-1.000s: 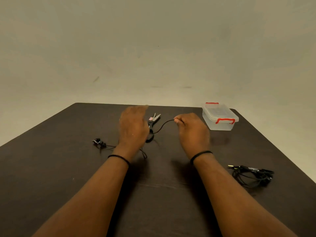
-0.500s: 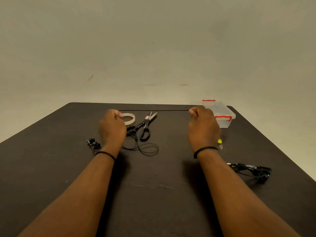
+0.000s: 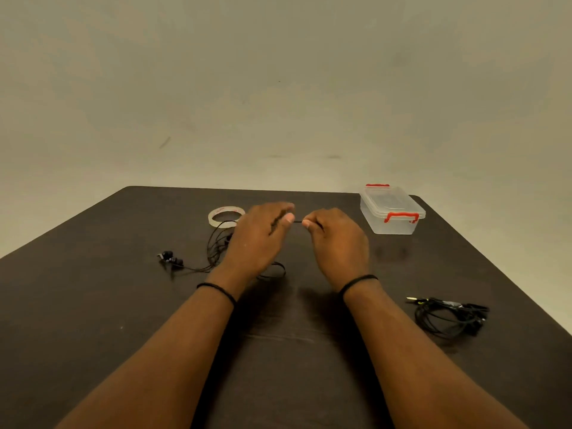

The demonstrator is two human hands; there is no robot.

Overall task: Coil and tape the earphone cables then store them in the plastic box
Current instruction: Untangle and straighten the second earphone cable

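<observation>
Pinching a taut cable (image 3: 297, 222) sideways between them, left hand (image 3: 260, 239) and right hand (image 3: 337, 239) hover, its loose coils leftward.

Tape roll (image 3: 226, 215) lies left of the box (image 3: 392, 211); tangled earphones (image 3: 452, 314) nearer right.

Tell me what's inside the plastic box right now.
The plastic box looks empty through its clear walls, lid shut with red clips. Neither earphone set is inside: one lies by the left hand, the other tangled bundle nearer the right forearm.
</observation>
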